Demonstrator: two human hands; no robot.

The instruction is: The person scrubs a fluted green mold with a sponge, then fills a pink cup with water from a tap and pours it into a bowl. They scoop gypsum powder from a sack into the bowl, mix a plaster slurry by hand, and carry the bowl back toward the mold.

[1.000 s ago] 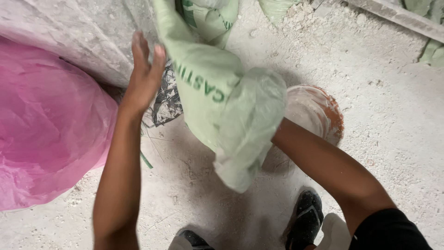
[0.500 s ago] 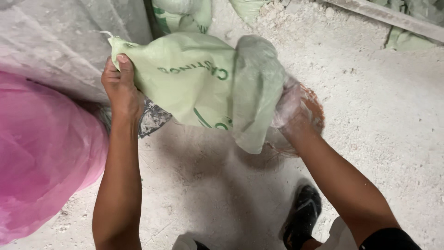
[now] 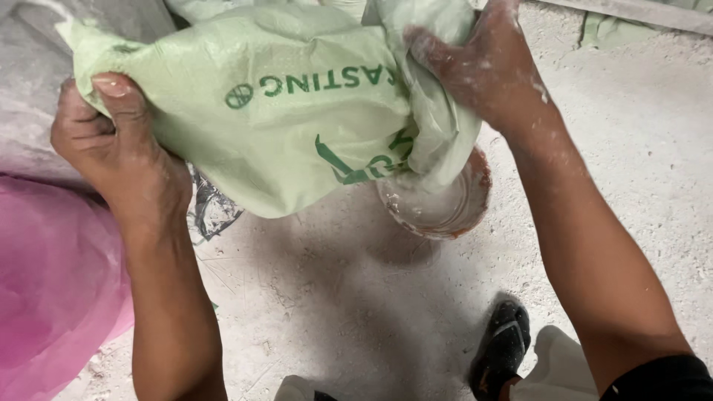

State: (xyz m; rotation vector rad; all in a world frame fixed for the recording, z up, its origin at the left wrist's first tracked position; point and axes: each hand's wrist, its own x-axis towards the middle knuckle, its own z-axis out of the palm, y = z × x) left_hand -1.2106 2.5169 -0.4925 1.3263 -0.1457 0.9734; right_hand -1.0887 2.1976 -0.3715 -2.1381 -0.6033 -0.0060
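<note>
A pale green woven sack (image 3: 282, 111) with dark green print is lifted on its side over a round bowl (image 3: 464, 212) with a reddish, powder-caked rim. My left hand (image 3: 111, 141) grips the sack's bottom corner at the left. My right hand (image 3: 483, 67), dusted white, clutches the bunched mouth of the sack, which hangs down into the bowl. Whether powder is coming out cannot be seen, since the sack's mouth covers most of the bowl.
The floor (image 3: 334, 312) is grey and coated in white powder. A pink plastic bag (image 3: 52, 297) bulges at the left, under a grey woven sack (image 3: 37, 89). My black shoe (image 3: 505, 349) stands near the bowl. More green sacks (image 3: 624, 26) lie at the top right.
I have raised the sack and tipped it level, with its mouth lowered into the bowl. My left hand went from an open reach to a grip on the corner.
</note>
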